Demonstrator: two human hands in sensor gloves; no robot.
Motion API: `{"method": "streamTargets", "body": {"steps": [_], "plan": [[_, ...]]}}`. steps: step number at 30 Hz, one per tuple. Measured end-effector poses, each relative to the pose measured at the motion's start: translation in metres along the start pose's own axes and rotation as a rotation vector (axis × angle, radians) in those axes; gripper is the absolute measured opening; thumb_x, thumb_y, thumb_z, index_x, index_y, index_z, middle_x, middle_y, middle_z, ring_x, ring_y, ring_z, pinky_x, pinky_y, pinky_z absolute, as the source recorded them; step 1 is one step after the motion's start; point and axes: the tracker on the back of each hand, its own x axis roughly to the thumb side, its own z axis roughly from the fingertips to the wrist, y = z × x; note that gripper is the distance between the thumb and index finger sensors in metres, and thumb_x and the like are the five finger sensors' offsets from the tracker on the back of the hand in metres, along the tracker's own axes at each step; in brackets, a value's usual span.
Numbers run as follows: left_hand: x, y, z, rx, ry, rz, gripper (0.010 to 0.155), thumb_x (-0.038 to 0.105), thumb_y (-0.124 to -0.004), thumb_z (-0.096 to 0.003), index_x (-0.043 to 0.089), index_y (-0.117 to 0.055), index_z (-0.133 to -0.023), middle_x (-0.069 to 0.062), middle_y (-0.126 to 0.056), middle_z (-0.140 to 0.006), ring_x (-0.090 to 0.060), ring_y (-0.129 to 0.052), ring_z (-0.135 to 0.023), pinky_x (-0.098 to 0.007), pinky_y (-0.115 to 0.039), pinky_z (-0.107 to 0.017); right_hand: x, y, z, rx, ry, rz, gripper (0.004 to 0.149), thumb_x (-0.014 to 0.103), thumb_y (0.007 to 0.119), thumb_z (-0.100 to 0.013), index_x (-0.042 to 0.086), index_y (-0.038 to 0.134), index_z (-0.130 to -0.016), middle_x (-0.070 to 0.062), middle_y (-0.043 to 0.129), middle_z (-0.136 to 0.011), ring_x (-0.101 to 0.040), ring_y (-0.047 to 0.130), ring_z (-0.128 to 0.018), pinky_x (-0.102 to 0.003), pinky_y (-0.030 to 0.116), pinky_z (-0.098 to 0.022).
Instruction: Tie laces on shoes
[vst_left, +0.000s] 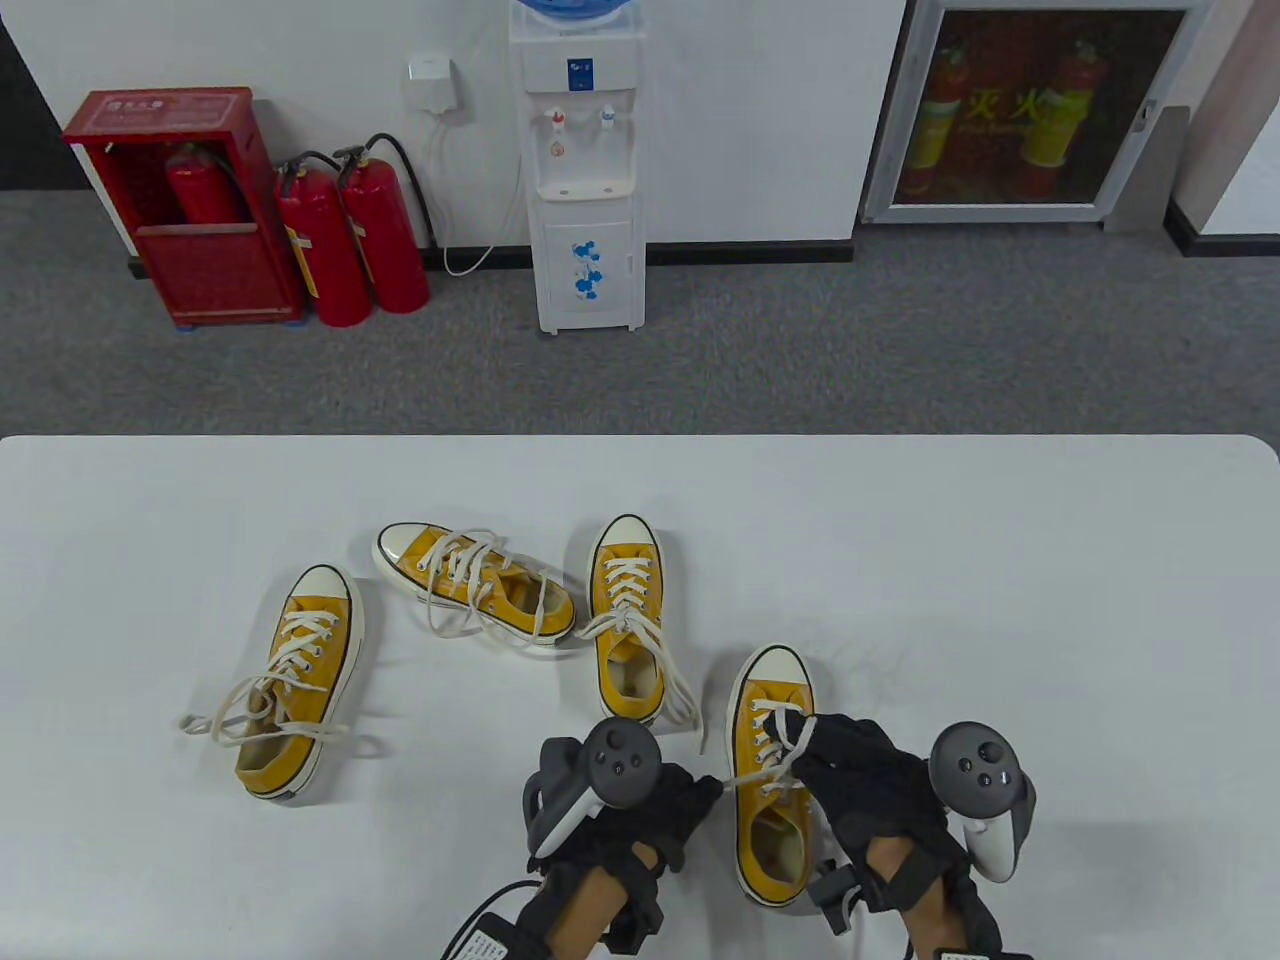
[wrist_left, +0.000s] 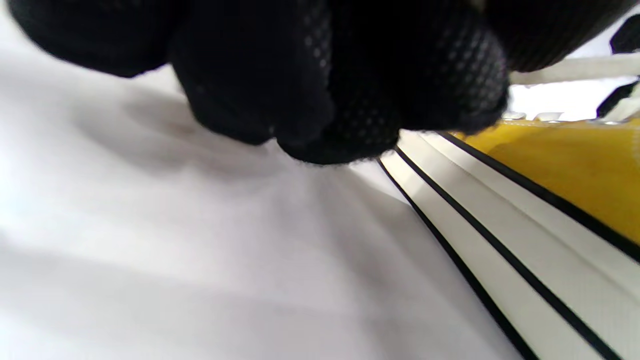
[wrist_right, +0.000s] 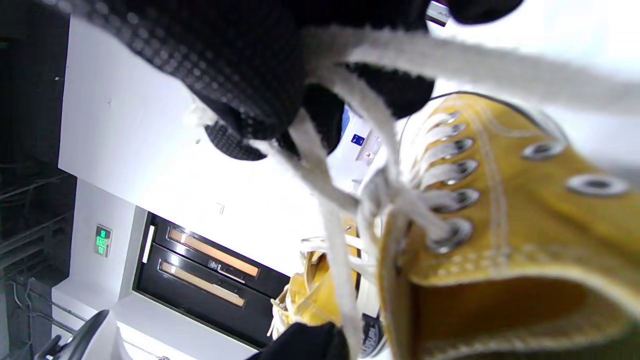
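while both hands work at the nearest shoe, this is how things lie:
nearest shoe (vst_left: 772, 770): yellow sneaker standing upright on the white table (vst_left: 1000, 600), toe pointing away from the person, set between the two hands.
right hand (vst_left: 860, 790): over the nearest shoe's lacing; fingers curled tight around the white lace (vst_left: 795, 745), which the right wrist view shows looped through them and running down to the eyelets.
left hand (vst_left: 640, 800): just left of the nearest shoe, fingers bunched closed; the taut lace end (vst_left: 742, 778) runs from the shoe to its fingertips, and the left wrist view shows the strand (wrist_left: 575, 67) leaving the closed fingers (wrist_left: 350, 100) beside the shoe's striped sole.
tied shoe (vst_left: 627, 615): left of and beyond the nearest shoe, upright, a bow at its tongue.
tipped shoe (vst_left: 478, 582): further left of the nearest shoe, lying on its side, laces loose.
far-left shoe (vst_left: 300, 680): well apart from the nearest shoe, upright, laces spread on the table.
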Motion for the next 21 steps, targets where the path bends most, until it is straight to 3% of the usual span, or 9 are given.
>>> {"method": "streamTargets", "body": {"steps": [2, 7, 11, 15, 21], "plan": [[-0.001, 0.001, 0.001, 0.006, 0.001, 0.001, 0.047, 0.067, -0.072, -0.0448, 0.031, -0.1, -0.054, -0.003, -0.109, -0.059, -0.022, -0.104, -0.025, -0.047, -0.088, -0.03, -0.001, -0.002, 0.0, 0.003, 0.016, 0.0, 0.042, 0.026, 0.089, -0.042, 0.019, 0.091, -0.083, -0.004, 0.095, -0.077, -0.027, 0.088, -0.063, -0.063, 0.051, -0.065], [-0.004, 0.003, 0.002, 0.024, 0.002, 0.017, 0.05, 0.068, -0.072, -0.0447, 0.03, -0.099, -0.063, -0.004, -0.107, -0.068, -0.024, -0.105, -0.034, -0.049, -0.087, -0.036, -0.005, -0.007, -0.002, 0.064, 0.03, -0.044, 0.046, 0.03, 0.089, -0.043, 0.013, 0.088, -0.085, -0.007, 0.099, -0.069, -0.014, 0.097, -0.029, -0.052, 0.076, -0.048], [-0.007, 0.007, 0.003, 0.046, 0.0, 0.039, 0.052, 0.068, -0.072, -0.0448, 0.03, -0.097, -0.071, -0.006, -0.104, -0.075, -0.027, -0.106, -0.045, -0.051, -0.086, -0.041, -0.009, -0.005, -0.004, 0.136, 0.053, -0.098, 0.051, 0.036, 0.09, -0.042, 0.011, 0.086, -0.086, -0.005, 0.102, -0.064, -0.009, 0.096, -0.019, -0.049, 0.081, -0.042], [-0.009, 0.011, 0.006, 0.083, -0.005, 0.073, 0.054, 0.067, -0.071, -0.0451, 0.03, -0.094, -0.076, -0.006, -0.102, -0.081, -0.029, -0.106, -0.053, -0.054, -0.084, -0.046, -0.008, -0.001, -0.004, 0.18, 0.049, -0.116, 0.057, 0.039, 0.093, -0.04, 0.01, 0.084, -0.088, -0.005, 0.099, -0.065, -0.013, 0.096, -0.027, -0.052, 0.076, -0.049], [-0.01, 0.017, 0.009, 0.14, -0.018, 0.139, 0.055, 0.066, -0.072, -0.0457, 0.03, -0.091, -0.082, -0.005, -0.099, -0.086, -0.029, -0.105, -0.06, -0.055, -0.082, -0.05, -0.008, 0.002, -0.004, 0.165, 0.04, -0.051, 0.052, 0.028, 0.09, -0.041, 0.014, 0.082, -0.091, -0.002, 0.092, -0.072, -0.023, 0.096, -0.053, -0.063, 0.063, -0.063]]}}
